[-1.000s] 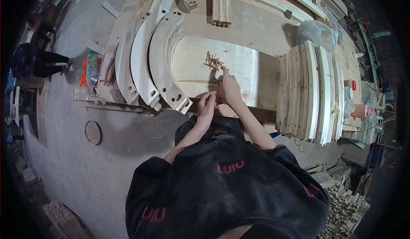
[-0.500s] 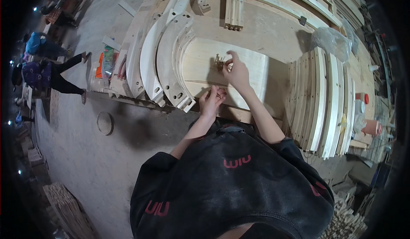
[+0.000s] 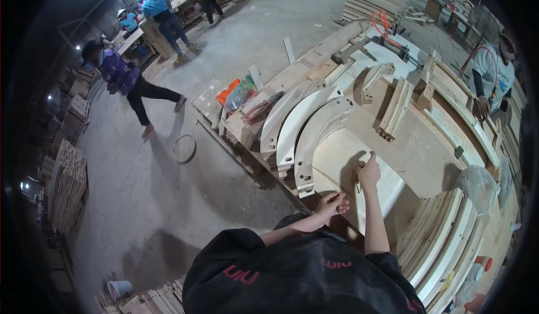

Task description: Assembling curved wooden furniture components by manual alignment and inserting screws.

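My right hand (image 3: 369, 173) rests on a pale curved board (image 3: 337, 157) on the workbench, index finger raised, the other fingers closed on a few small wooden pegs (image 3: 356, 182). Just to the left and nearer my body, my left hand (image 3: 332, 204) hovers at the board's front edge with its fingers curled; I cannot tell whether anything small is pinched in them. Three white arched wooden parts (image 3: 306, 126) lie side by side just left of the board.
A stack of curved slats (image 3: 443, 246) stands at my right. Short wooden blocks (image 3: 396, 109) and a clear plastic bag (image 3: 477, 182) lie on the bench. A person in white (image 3: 491, 72) works across it. Other people (image 3: 129, 81) stand on the concrete floor, where a ring (image 3: 184, 148) lies.
My head has lifted, so more floor and people show. My right hand has stayed on the board with the pegs; my left hand has dropped slightly toward the board's edge.
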Available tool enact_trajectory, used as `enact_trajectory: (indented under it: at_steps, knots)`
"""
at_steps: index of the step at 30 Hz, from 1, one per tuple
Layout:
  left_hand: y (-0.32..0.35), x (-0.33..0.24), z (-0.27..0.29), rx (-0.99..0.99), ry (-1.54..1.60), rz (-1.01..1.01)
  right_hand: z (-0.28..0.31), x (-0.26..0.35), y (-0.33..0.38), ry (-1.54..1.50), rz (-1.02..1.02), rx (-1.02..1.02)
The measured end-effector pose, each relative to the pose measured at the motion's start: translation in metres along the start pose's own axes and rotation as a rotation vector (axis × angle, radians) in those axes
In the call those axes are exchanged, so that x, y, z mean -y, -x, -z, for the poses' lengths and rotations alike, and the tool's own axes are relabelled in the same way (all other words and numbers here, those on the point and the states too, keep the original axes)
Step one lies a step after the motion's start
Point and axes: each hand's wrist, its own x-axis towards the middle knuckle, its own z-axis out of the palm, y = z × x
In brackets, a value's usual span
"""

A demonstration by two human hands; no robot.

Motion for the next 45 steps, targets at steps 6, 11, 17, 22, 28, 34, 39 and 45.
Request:
enact_trajectory:
  at_steps: [6, 11, 17, 22, 28, 34, 39, 45]
  knots:
    - [-0.008, 0.003, -0.003, 0.031, 0.029, 0.004, -0.002, -0.018, -0.002, -0.064, -0.019, 0.051]
    - [-0.014, 0.001, -0.003, -0.042, 0.04, -0.04, 0.013, -0.017, 0.011, -0.332, -0.019, 0.088]
    - [-0.026, -0.002, -0.007, -0.014, 0.0, -0.091, 0.03, -0.019, 0.033, -0.685, -0.1, 0.212]
    - [-0.029, -0.005, -0.013, -0.018, -0.028, -0.089, 0.022, -0.033, 0.04, -0.811, -0.093, 0.256]
    - [-0.038, 0.004, -0.011, 0.084, 0.002, -0.129, 0.031, -0.033, 0.055, -0.872, -0.057, 0.369]
    - [-0.034, -0.002, -0.015, 0.152, -0.044, -0.063, 0.047, -0.027, 0.062, -0.908, -0.084, 0.409]
    - [-0.026, -0.007, -0.017, 0.244, -0.195, -0.124, 0.054, -0.027, 0.061, -0.956, -0.14, 0.406]
    - [-0.023, -0.009, -0.019, 0.225, -0.446, -0.265, 0.053, -0.033, 0.058, -1.016, -0.167, 0.407]
